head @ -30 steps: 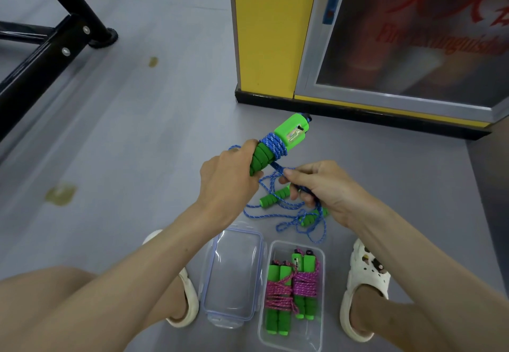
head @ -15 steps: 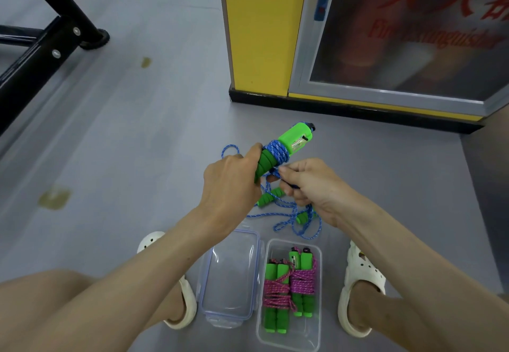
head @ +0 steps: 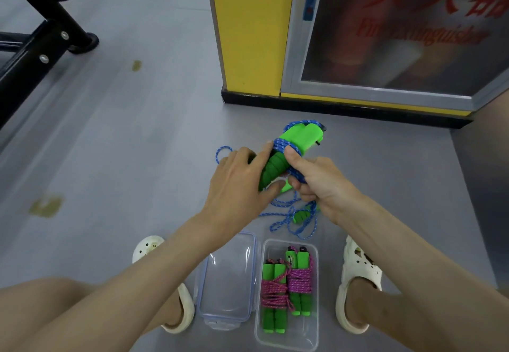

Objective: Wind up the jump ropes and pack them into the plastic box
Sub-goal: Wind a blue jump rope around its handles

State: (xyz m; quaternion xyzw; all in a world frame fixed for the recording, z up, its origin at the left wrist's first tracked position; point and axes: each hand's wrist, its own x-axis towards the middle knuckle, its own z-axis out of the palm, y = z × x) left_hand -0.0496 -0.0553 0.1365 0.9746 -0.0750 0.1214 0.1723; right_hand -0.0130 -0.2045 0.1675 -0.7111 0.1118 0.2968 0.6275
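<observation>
Jump rope (head: pixel 297 139): green grip, ribbed foam below and glossy plastic above, banded by turns of speckled blue cord. It is held up beyond the plastic box (head: pixel 286 344). The left hand (head: pixel 242 183) curls round the foam, and the right hand (head: pixel 319 183) pinches the cord at the wraps. Slack cord lies looped just beyond the box.
</observation>
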